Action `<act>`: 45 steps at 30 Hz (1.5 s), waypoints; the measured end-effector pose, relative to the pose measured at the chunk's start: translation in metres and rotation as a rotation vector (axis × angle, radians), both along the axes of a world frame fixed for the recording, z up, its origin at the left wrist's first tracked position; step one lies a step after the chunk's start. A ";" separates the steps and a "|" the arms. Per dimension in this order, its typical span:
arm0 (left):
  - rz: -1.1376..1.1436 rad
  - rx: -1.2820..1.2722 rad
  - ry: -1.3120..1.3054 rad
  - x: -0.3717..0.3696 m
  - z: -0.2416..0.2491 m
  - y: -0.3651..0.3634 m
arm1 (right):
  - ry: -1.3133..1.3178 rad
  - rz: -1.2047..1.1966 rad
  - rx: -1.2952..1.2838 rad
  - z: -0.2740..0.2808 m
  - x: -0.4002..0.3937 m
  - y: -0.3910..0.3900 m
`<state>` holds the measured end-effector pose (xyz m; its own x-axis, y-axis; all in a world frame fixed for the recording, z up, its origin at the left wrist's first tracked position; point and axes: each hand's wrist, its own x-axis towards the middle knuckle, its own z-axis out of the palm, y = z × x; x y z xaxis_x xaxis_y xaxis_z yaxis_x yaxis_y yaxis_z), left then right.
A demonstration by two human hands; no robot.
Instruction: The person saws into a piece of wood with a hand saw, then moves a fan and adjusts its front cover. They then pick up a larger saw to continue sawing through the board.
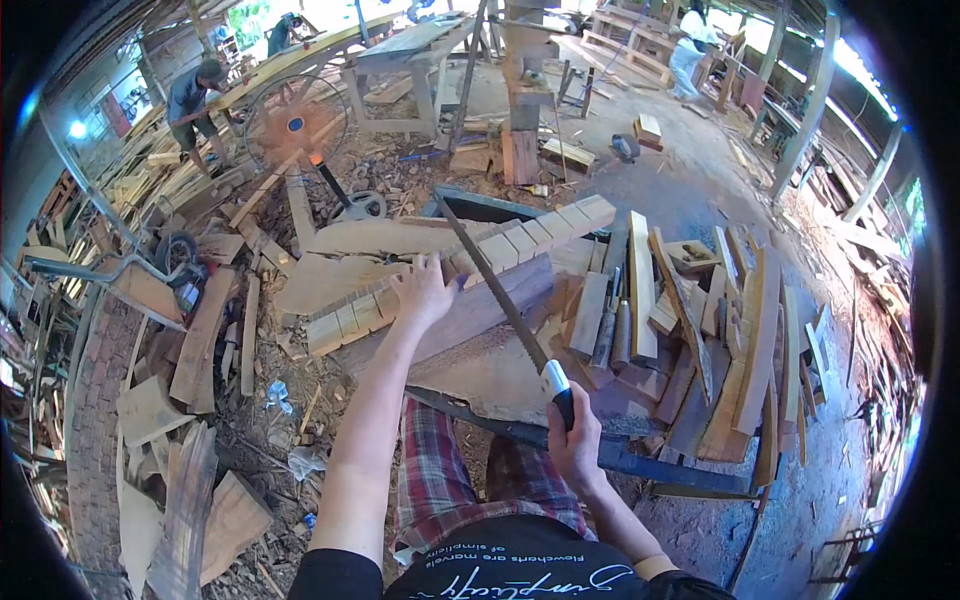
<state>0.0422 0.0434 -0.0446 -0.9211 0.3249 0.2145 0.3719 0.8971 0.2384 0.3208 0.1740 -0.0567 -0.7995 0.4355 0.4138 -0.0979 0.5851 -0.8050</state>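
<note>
A long pale wooden beam with a row of saw cuts across it lies slantwise on a dark plank. My left hand holds the beam from above near its middle, fingers spread over its top. In my right hand is a handsaw, gripped by its black and white handle. The saw's toothed blade crosses the beam to the right of my left hand and points away from me. Whether its teeth sit inside a cut cannot be made out.
Chisels and many wood strips lie on the right of the bench. A standing fan is at the far left. Wood offcuts and chips cover the left floor. People work in the background.
</note>
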 end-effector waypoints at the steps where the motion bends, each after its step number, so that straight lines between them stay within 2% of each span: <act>1: -0.009 0.000 0.001 -0.001 -0.001 0.002 | 0.006 -0.008 0.019 -0.001 0.000 0.000; 4: -0.020 -0.023 -0.004 -0.003 -0.004 0.000 | -0.102 0.001 -0.065 0.002 0.006 0.001; 6: 0.002 0.124 -0.061 -0.014 -0.008 -0.002 | -0.106 0.020 -0.080 0.006 0.009 -0.003; 7: 0.000 0.119 -0.062 -0.019 -0.010 -0.001 | -0.107 0.044 -0.090 0.007 0.009 -0.006; 9: 0.187 0.139 -0.090 -0.026 -0.011 0.002 | -0.095 0.051 -0.072 0.007 0.007 -0.014; 10: 0.184 0.136 -0.093 -0.023 -0.014 0.004 | -0.084 0.060 -0.051 0.006 0.007 -0.018; 12: 0.243 0.061 0.100 -0.016 -0.017 0.010 | -0.069 0.061 -0.027 0.002 0.006 -0.024; 14: 0.251 0.078 0.077 -0.016 -0.014 0.011 | -0.047 0.042 0.058 -0.004 0.008 -0.029; 16: 0.254 0.089 0.051 -0.020 -0.018 0.012 | -0.108 0.028 0.040 0.004 0.017 -0.033; 20: 0.258 0.064 0.168 -0.020 -0.024 0.014 | -0.161 0.030 -0.007 0.001 0.021 -0.033; 24: 0.265 0.057 0.187 -0.016 -0.019 0.017 | -0.210 0.015 0.048 0.003 -0.036 -0.038; 27: 0.316 0.083 0.169 -0.023 -0.025 0.018 | -0.099 0.049 0.053 -0.008 -0.070 -0.028; 29: 0.331 0.077 0.147 -0.021 -0.018 0.020 | -0.139 0.042 -0.065 -0.001 -0.048 -0.018; 32: 0.357 0.072 0.141 -0.021 -0.018 0.021 | -0.217 0.047 -0.090 0.004 0.018 -0.014; 35: 0.369 0.049 0.145 -0.018 -0.017 0.023 | -0.125 -0.035 0.036 0.000 0.014 -0.025; 38: 0.349 0.054 0.170 -0.021 -0.022 0.021 | -0.202 0.004 -0.051 0.005 -0.047 -0.025; 40: 0.337 0.074 0.197 -0.018 -0.019 0.021 | -0.165 0.032 0.034 0.001 -0.074 -0.022; 45: 0.373 0.058 0.146 -0.015 -0.010 0.023 | -0.156 0.023 -0.014 0.007 0.012 -0.021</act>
